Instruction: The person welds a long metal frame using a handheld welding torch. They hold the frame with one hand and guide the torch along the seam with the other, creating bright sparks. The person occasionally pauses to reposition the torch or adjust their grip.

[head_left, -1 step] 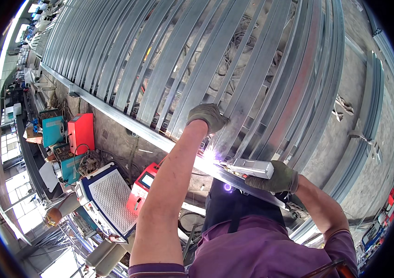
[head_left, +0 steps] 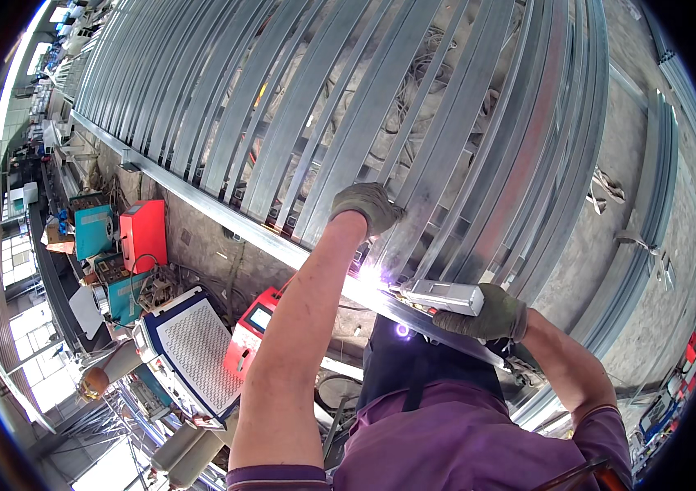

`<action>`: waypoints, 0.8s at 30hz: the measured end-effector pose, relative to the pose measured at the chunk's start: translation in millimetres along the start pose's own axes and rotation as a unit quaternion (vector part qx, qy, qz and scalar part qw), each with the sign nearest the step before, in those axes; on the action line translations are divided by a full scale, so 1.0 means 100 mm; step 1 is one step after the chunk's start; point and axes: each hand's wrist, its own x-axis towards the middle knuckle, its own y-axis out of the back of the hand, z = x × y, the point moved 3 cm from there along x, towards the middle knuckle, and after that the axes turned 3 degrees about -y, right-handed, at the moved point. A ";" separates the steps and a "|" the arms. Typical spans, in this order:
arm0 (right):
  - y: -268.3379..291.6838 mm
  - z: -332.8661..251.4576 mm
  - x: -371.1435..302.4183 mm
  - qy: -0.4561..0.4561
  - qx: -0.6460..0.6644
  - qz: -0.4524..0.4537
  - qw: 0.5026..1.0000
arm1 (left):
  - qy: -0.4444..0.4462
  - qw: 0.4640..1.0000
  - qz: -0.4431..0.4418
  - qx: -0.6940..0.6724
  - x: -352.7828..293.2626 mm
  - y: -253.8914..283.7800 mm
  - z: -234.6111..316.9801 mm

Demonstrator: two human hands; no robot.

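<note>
In a dark work glove, my right hand (head_left: 485, 315) is wrapped round a silver, box-shaped handheld welding gun (head_left: 444, 296). Its nozzle points left at a bright white-violet weld glare (head_left: 372, 278), which hides the joint itself. The glare sits where a flat grey steel tube (head_left: 415, 214) meets the long steel rail (head_left: 258, 233) along the near edge of the frame. Just beyond the glare, my gloved left hand (head_left: 367, 207) presses down on the tubes with its fingers curled over an edge. The fingertips are partly hidden.
Many parallel steel tubes form a large slatted frame ahead, with cables (head_left: 430, 61) on the floor beneath. To the left stand a red machine (head_left: 143, 235), a white-and-blue perforated case (head_left: 197, 352) and a red unit with a screen (head_left: 250, 331). More steel lengths (head_left: 638, 237) lie at right.
Both hands and the welding gun keep their places. The weld glare has changed shape slightly, with fewer sharp rays, and small flying sparks differ.
</note>
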 end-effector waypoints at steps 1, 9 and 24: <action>0.01 0.00 0.00 0.000 -0.005 -0.001 1.000 | 0.001 1.000 0.002 -0.002 0.01 -0.01 -0.01; 0.00 0.03 -0.02 -0.002 -0.011 -0.001 1.000 | -0.003 0.999 0.037 0.002 0.07 -0.10 -0.06; 0.04 -0.01 -0.08 -0.020 0.014 -0.002 1.000 | -0.004 1.000 -0.004 -0.002 0.04 -0.04 -0.02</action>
